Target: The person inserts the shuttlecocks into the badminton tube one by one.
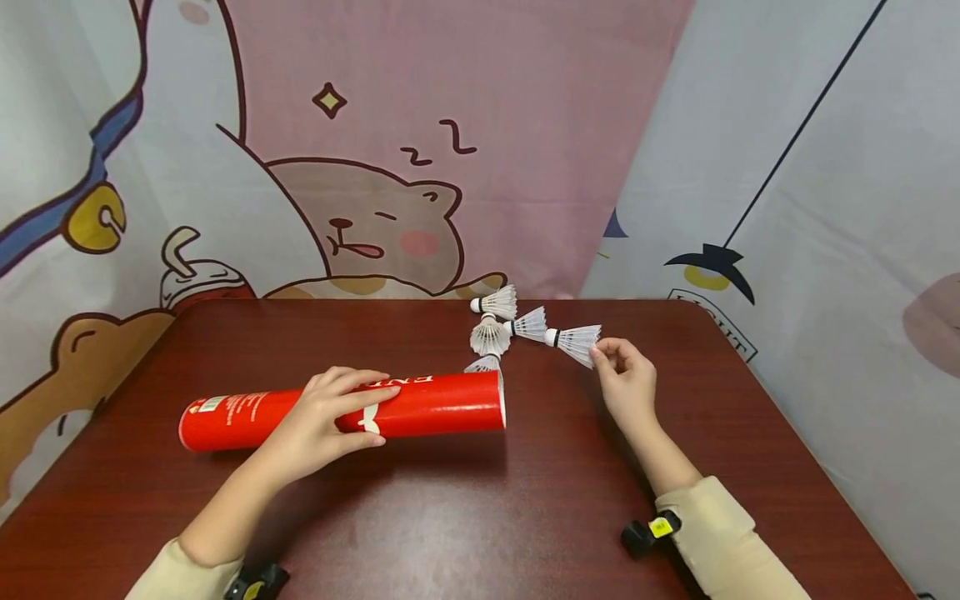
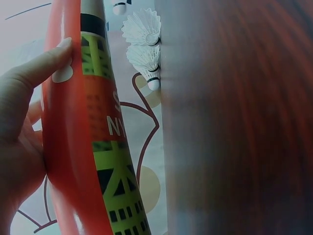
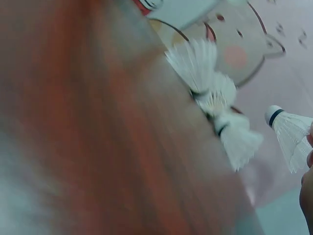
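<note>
My left hand [image 1: 324, 418] grips a long red shuttlecock tube [image 1: 450, 407] around its middle. The tube lies sideways, slightly off the table, and its right end faces the other hand. In the left wrist view the tube [image 2: 68, 147] also shows a green and black patterned strip, with the thumb along its red side. On the right, my right hand [image 1: 632, 387] pinches a white shuttlecock [image 1: 576, 342] by the rim of its feathers, its cork pointing left toward the tube's side. This shuttlecock [image 3: 291, 137] appears in the right wrist view with a dark band below its cork.
Several other shuttlecocks [image 1: 490, 335] cluster near the table's back edge, behind the tube's right end, which partly hides the nearest one [image 1: 483, 364]. The dark brown table [image 1: 450, 525] meets a cartoon-printed cloth [image 1: 525, 150] at the back and sides.
</note>
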`<state>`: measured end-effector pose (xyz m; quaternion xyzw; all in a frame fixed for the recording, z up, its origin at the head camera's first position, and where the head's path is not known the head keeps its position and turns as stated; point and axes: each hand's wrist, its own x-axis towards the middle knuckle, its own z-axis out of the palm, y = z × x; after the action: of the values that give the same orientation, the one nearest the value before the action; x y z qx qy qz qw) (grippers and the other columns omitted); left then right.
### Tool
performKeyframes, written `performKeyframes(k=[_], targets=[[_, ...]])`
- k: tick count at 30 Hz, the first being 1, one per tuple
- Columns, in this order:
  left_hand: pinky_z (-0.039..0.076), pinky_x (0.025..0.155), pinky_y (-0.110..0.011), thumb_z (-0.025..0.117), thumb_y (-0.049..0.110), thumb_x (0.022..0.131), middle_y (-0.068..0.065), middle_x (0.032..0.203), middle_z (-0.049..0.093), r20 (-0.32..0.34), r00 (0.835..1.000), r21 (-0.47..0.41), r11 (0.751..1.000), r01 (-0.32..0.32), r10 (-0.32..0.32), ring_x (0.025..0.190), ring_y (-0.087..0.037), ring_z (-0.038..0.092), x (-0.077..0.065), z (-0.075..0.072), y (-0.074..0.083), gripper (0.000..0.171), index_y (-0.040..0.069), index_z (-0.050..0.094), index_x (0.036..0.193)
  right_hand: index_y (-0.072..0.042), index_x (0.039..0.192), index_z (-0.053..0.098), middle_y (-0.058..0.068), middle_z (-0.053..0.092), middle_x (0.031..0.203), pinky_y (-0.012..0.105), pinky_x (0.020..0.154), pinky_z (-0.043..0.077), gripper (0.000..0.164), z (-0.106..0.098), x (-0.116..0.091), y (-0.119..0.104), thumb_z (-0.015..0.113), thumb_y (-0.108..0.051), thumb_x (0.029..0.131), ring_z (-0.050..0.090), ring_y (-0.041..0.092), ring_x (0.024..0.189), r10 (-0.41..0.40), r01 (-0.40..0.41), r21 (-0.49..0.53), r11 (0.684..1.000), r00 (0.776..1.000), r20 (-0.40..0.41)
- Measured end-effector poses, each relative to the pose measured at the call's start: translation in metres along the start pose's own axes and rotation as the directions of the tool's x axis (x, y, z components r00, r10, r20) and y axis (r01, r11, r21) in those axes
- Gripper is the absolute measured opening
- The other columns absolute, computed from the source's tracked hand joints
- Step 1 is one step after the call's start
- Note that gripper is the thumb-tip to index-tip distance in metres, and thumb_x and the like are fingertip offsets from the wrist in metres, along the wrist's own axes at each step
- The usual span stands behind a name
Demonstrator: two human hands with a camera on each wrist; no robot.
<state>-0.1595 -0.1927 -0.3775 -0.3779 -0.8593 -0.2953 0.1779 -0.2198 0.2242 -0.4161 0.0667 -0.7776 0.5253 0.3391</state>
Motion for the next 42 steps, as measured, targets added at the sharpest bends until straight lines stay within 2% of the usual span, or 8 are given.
performKeyframes(k=[6, 10, 15, 20, 27, 33, 37, 42], targets=[[0.032, 0.088, -0.045, 0.089, 0.022, 0.063, -0.001, 0.126, 0.058, -0.015, 1.0, -0.001, 1.0, -0.016, 0.016, 0.11, -0.019, 0.048, 0.001, 0.0, 0.0, 0.068, 0.023, 0.065, 0.127, 0.012, 0.081, 0.059, 0.01, 0.049, 0.059, 0.019, 0.047, 0.032, 0.007, 0.003, -0.014, -0.056, 0.064, 0.016, 0.081, 0.04, 0.006, 0.052, -0.105, 0.092, 0.149, 0.984, 0.991, 0.084], [0.032, 0.086, -0.045, 0.09, 0.017, 0.061, -0.001, 0.126, 0.058, -0.027, 0.999, -0.005, 1.0, -0.022, 0.022, 0.109, -0.02, 0.048, 0.001, 0.0, 0.0, 0.072, 0.024, 0.064, 0.128, 0.013, 0.081, 0.057, 0.007, 0.049, 0.059, 0.02, 0.047, 0.032, 0.011, 0.004, -0.021, -0.075, 0.062, 0.022, 0.079, 0.041, 0.006, 0.053, -0.168, 0.129, 0.262, 0.956, 0.977, 0.131], [0.032, 0.086, -0.046, 0.09, 0.016, 0.061, -0.002, 0.126, 0.058, -0.034, 0.999, -0.011, 1.0, -0.02, 0.02, 0.109, -0.019, 0.048, 0.001, 0.0, -0.001, 0.073, 0.024, 0.064, 0.128, 0.012, 0.082, 0.057, 0.008, 0.052, 0.062, 0.02, 0.048, 0.035, 0.015, 0.007, -0.026, -0.076, 0.06, 0.026, 0.077, 0.045, 0.007, 0.055, -0.211, 0.13, 0.386, 0.913, 0.962, 0.174], [0.032, 0.086, -0.046, 0.09, 0.016, 0.061, -0.005, 0.125, 0.059, -0.034, 0.999, -0.008, 1.0, -0.018, 0.017, 0.109, -0.02, 0.048, 0.001, -0.001, 0.0, 0.073, 0.024, 0.064, 0.128, 0.007, 0.083, 0.06, 0.008, 0.054, 0.063, 0.02, 0.047, 0.037, 0.018, 0.01, -0.03, -0.07, 0.061, 0.024, 0.078, 0.048, 0.009, 0.056, -0.239, 0.134, 0.427, 0.894, 0.95, 0.201], [0.031, 0.087, -0.046, 0.09, 0.017, 0.061, -0.003, 0.126, 0.058, -0.032, 0.999, -0.004, 1.0, -0.014, 0.014, 0.109, -0.02, 0.048, 0.0, -0.003, -0.001, 0.072, 0.024, 0.064, 0.128, 0.003, 0.081, 0.06, 0.005, 0.053, 0.063, 0.02, 0.047, 0.036, 0.023, 0.009, -0.034, -0.08, 0.06, 0.026, 0.077, 0.047, 0.007, 0.055, -0.233, 0.117, 0.425, 0.897, 0.945, 0.231], [0.031, 0.086, -0.045, 0.09, 0.02, 0.062, -0.004, 0.126, 0.058, -0.045, 0.999, -0.004, 1.0, -0.01, 0.009, 0.11, -0.019, 0.048, 0.0, -0.004, -0.003, 0.07, 0.023, 0.065, 0.127, 0.006, 0.08, 0.057, 0.008, 0.051, 0.064, 0.02, 0.048, 0.037, 0.022, 0.011, -0.04, -0.101, 0.06, 0.027, 0.075, 0.046, 0.007, 0.057, -0.281, 0.141, 0.427, 0.893, 0.917, 0.283], [0.031, 0.087, -0.045, 0.091, 0.021, 0.062, -0.004, 0.126, 0.058, -0.041, 0.999, -0.006, 1.0, -0.01, 0.01, 0.11, -0.019, 0.048, 0.0, -0.004, -0.003, 0.07, 0.023, 0.065, 0.127, 0.006, 0.08, 0.057, 0.007, 0.052, 0.067, 0.02, 0.048, 0.038, 0.025, 0.015, -0.045, -0.105, 0.059, 0.029, 0.073, 0.046, 0.008, 0.058, -0.291, 0.136, 0.435, 0.89, 0.905, 0.311], [0.031, 0.088, -0.046, 0.091, 0.019, 0.061, -0.004, 0.126, 0.058, -0.034, 0.999, -0.013, 1.0, -0.018, 0.017, 0.111, -0.019, 0.048, 0.0, -0.004, -0.003, 0.072, 0.024, 0.064, 0.128, 0.007, 0.08, 0.058, 0.008, 0.055, 0.07, 0.019, 0.049, 0.039, 0.025, 0.021, -0.05, -0.104, 0.06, 0.03, 0.072, 0.046, 0.009, 0.058, -0.284, 0.122, 0.441, 0.889, 0.903, 0.324]])
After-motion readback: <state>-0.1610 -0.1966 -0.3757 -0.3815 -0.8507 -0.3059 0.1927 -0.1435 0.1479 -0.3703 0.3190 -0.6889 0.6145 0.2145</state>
